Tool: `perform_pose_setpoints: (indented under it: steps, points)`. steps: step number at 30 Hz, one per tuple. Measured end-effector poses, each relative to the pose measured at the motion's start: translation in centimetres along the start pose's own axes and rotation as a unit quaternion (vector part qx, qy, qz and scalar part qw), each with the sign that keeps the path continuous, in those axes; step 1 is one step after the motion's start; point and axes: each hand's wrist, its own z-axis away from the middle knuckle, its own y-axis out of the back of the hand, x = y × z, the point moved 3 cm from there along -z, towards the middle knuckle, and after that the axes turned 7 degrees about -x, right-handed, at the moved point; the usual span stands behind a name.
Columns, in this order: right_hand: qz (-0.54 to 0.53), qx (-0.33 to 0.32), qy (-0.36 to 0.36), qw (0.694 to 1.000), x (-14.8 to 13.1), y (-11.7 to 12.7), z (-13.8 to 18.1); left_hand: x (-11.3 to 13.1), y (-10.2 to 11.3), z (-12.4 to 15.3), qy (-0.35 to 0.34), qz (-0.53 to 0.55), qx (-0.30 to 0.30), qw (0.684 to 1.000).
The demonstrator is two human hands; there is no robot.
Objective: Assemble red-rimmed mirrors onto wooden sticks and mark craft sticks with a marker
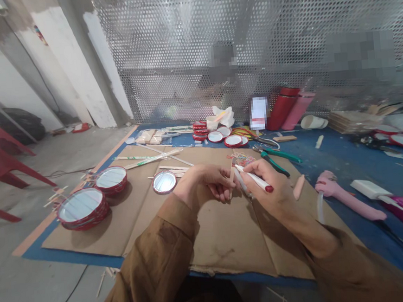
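- My left hand pinches a flat wooden stick near the middle of the frame.
- My right hand pinches a smooth white marker with a rounded red end, its barrel partly hidden.
- Creased brown cardboard covers part of the blue worktop.
- Upper right, a white paper cup lies tipped, its inside hard to make out.

A cardboard sheet lay on the counter. At its left stood one tin, with a second tin just behind; a disc lay between these and the left hand. Pliers lay behind the right hand, a glue gun to its right. At the back, a bottle stood before a panel.
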Motion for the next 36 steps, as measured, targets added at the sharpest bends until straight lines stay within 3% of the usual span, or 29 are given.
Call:
perform_pose_setpoints:
  steps: [36]
  points:
    - [-0.009,-0.007,-0.01,1.0,0.08,-0.18,0.25,-0.29,0.37,-0.02,-0.003,-0.012,-0.013,1.0]
